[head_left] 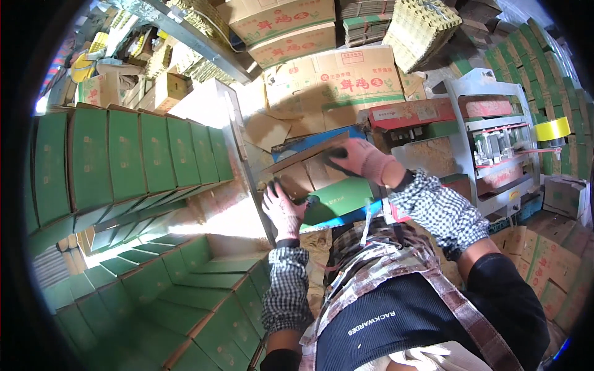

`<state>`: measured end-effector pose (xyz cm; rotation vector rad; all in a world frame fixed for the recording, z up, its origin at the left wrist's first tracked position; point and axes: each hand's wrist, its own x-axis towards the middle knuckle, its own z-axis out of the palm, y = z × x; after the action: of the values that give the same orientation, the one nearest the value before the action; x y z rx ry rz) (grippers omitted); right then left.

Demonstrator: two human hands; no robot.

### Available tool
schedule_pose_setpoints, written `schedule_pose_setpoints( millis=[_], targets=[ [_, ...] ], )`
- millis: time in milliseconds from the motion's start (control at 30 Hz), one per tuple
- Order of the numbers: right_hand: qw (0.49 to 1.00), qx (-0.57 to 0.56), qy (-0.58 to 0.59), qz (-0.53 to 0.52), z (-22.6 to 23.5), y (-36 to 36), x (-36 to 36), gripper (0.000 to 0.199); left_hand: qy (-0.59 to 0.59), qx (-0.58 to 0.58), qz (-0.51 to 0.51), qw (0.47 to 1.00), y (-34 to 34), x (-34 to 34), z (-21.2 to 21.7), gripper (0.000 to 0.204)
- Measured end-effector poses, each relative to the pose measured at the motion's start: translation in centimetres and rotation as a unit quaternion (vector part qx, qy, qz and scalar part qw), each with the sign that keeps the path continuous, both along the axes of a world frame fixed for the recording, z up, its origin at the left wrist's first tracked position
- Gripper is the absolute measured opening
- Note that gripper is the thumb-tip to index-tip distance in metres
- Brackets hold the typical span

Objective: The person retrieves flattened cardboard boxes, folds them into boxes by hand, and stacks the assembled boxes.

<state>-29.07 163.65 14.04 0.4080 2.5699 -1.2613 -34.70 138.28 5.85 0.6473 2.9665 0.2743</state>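
In front of my body lies a green cardboard box (339,203), its brown inner side showing and a long flap standing along the far edge. My left hand (284,211), in a pink glove with dark fingertips, grips the left end of this box, thumb and fingers apart around its edge. On the far side, my right hand (364,162) wears a matching glove and is closed on the raised flap. The undersides of the fingers are hidden. Blue material (322,141) shows beyond and below the box.
A row of green boxes (90,161) stands at the left, with more green boxes (216,315) below. To the right is a grey metal frame with a tape roll (552,129). Large brown cartons (346,77) and a woven basket (422,31) are at the back.
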Motion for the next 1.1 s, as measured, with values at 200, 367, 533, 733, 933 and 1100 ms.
schedule_pose_setpoints(
  millis=[200, 367, 533, 733, 933, 1100],
  targets=[
    [0.941, 0.257, 0.214, -0.046, -5.6, -4.0, 2.4, 0.056, -0.371, 0.543, 0.286, 0.698, 0.8, 2.7, -6.1, 0.06],
    [0.963, 0.247, 0.019, -0.109, -7.1, -6.0, 8.9, 0.06, -0.308, 0.416, 0.16, 0.84, 6.9, 3.9, -8.7, 0.071],
    [0.973, 0.101, 0.111, -0.175, -4.6, -6.0, 10.2, 0.068, -0.573, 0.517, 0.16, 0.615, 10.3, 6.3, -6.1, 0.048],
    [0.95, -0.166, 0.23, -0.133, -2.9, -8.0, 7.5, 0.057, -0.283, 0.481, 0.298, 0.774, -6.5, 14.6, -2.5, 0.033],
    [0.852, -0.397, 0.266, 0.215, 12.1, -14.9, 2.8, 0.052, 0.255, 0.369, 0.523, 0.724, -19.0, 24.8, -2.6, 0.023],
    [0.808, -0.342, 0.308, 0.368, 21.7, -22.0, 2.7, 0.048, 0.061, 0.588, 0.656, 0.469, -19.4, 22.8, -6.8, 0.031]
  ],
)
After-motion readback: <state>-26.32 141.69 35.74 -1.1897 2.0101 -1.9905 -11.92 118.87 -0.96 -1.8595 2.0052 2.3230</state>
